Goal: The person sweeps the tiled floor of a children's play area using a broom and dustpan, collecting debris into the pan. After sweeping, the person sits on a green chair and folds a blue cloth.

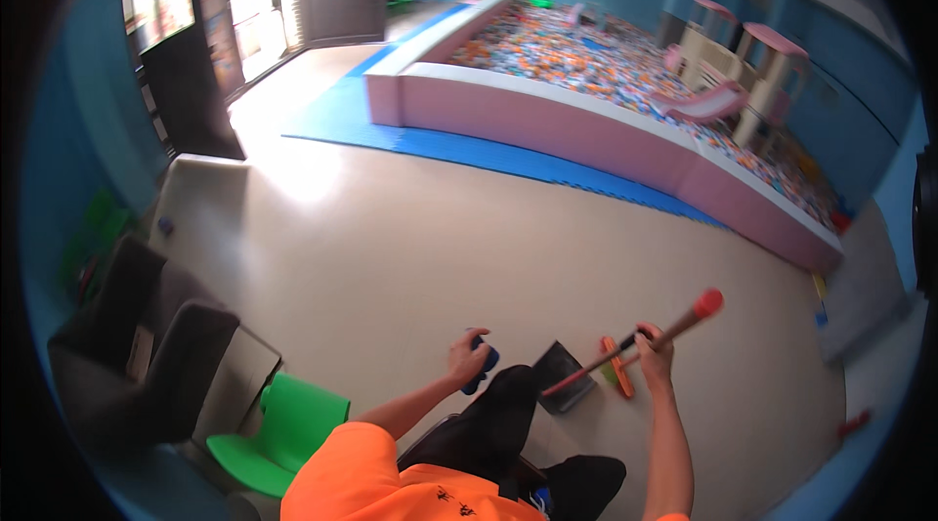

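Already gripping broom (626,386) and dustpan (555,363) in right hand (655,353) and blue object (481,366) in left hand (466,357), yet to release any.

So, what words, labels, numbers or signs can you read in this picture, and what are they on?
None can be read anywhere.
Orange shirt: a small dark emblem on the front, more like little figures than letters.
Dark blue object in the left hand: too small and blurred to tell.
Black dustpan and orange broom head near the right hand: no lettering visible.
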Motion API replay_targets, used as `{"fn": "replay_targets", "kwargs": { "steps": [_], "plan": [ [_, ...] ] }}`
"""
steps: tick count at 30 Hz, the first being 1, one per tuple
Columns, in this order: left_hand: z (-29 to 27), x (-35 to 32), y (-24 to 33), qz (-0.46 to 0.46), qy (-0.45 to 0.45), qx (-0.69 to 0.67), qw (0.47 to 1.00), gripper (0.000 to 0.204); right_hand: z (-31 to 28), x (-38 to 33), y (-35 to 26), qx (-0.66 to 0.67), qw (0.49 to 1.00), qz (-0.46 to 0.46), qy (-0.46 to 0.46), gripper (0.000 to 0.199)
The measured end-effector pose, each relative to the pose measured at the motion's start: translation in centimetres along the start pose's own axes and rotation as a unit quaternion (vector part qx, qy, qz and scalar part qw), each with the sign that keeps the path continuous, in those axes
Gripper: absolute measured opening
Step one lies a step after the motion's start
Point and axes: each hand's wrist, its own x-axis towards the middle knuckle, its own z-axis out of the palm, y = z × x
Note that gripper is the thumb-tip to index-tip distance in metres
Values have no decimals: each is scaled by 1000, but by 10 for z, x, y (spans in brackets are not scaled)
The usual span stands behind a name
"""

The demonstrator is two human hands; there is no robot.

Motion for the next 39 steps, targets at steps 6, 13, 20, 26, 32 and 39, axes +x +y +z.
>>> {"fn": "replay_targets", "kwargs": {
  "steps": [6,13,20,26,32,39],
  "plan": [
    [7,7,27,53,-48,40,997,48,-10,-10,24,37,999,6,-37,32],
    [20,7,32,77,-52,10,996,38,-15,-21,31,19,998,-17,-49,38],
    [25,6,27,47,-59,-25,997,28,-33,-26,40,-17,998,-18,-60,36],
    [14,3,16,55,-58,-23,996,26,-51,-51,40,-59,997,-3,-59,25],
    [-4,-8,8,25,-21,-10,999,27,-83,-116,46,-150,988,-4,-42,19],
    [-6,-9,7,43,34,-3,998,26,-82,-202,60,-254,955,-138,-60,26]
  ]
}}
